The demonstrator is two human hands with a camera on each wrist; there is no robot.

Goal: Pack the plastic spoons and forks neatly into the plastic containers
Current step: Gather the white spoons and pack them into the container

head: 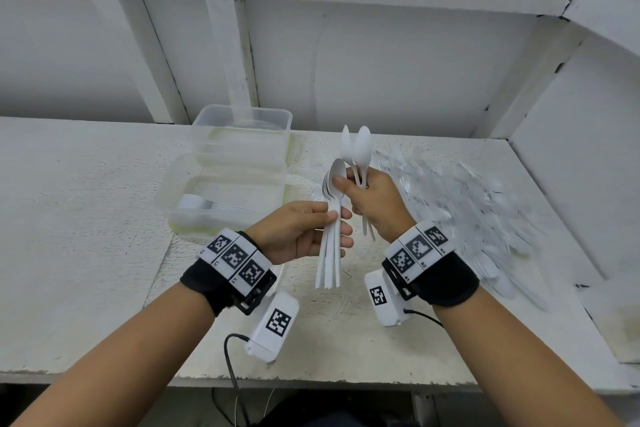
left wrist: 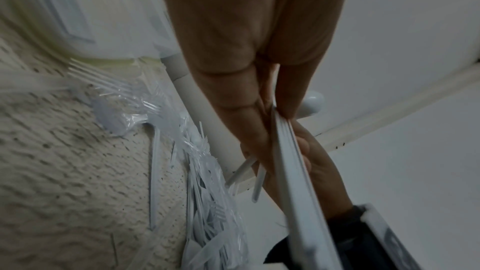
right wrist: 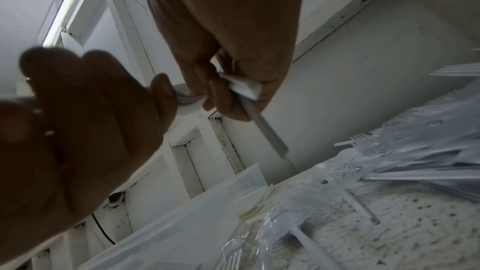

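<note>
My left hand (head: pixel 325 229) grips a stacked bundle of white plastic spoons (head: pixel 330 253) by the handles, bowls up, above the table. The same bundle of spoons (left wrist: pixel 293 161) runs between thumb and fingers in the left wrist view. My right hand (head: pixel 360 191) holds two white spoons (head: pixel 360 146) upright, and its thumb touches the top bowl of the left bundle. Those spoon handles (right wrist: pixel 262 128) slant down from its curled fingers. A clear plastic container (head: pixel 221 198) at the left holds a stack of forks (head: pixel 204 203). A second clear container (head: pixel 242 125) stands behind it.
A loose heap of clear and white plastic cutlery (head: pixel 467 204) covers the table's right side, also visible as forks (left wrist: pixel 202 171) and cutlery (right wrist: pixel 415 155). The white table (head: pixel 86 218) is backed by a white framed wall, with a side wall close at the right.
</note>
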